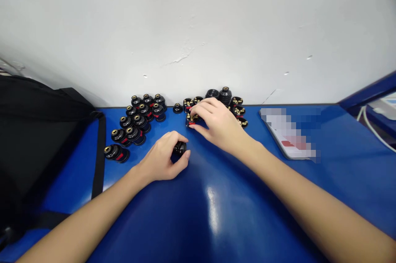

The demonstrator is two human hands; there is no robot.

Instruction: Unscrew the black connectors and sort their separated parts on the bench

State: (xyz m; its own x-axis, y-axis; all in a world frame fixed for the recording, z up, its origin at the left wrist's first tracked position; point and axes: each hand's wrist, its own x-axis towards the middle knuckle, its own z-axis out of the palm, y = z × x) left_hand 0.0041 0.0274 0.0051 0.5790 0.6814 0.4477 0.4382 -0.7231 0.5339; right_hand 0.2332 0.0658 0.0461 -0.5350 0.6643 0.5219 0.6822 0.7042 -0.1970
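My left hand [165, 156] is closed around a black lamp holder cap [181, 148], gripped between thumb and fingers just above the table; part of it is hidden by the fingers. My right hand [216, 124] reaches to the back, its thumb and fingertips closed on a lamp holder base [191, 122] with brass contacts on top and a red mark on its side. Other such bases [188, 104] stand right behind it. More bases with brass contacts [239, 111] show to the right of this hand, partly covered by it. A single black cap [177, 108] lies between the groups.
Several assembled lamp holders [135, 135] stand in rows at the left. Stacked black rings and caps [225, 95] are against the white wall [198, 31]. A phone [286, 139] lies at right on the blue table [198, 221]. A black bag [40, 139] with straps covers the left side.
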